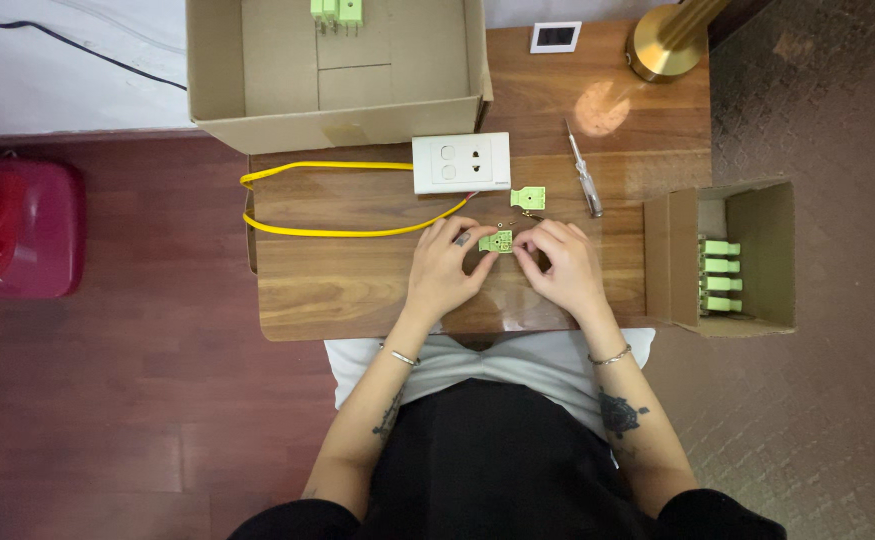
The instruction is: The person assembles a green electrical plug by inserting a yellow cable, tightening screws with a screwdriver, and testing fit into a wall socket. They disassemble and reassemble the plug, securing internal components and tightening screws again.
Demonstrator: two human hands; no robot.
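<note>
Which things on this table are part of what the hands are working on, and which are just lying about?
In use: green connector held by left hand and right hand; second connector; screwdriver; wall socket; yellow wire.
Lying about: brass lamp base; red case; small white plate.

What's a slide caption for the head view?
Both hands, left hand and right hand, pinch a small green connector over a wooden table, white socket plate nearby.

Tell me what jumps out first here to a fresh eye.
Both hands, left hand and right hand, meet at mid-table, fingers pinching a small green connector. A bright yellow cable loops left from the white wall socket behind them. More green connectors fill the small box at right.
</note>
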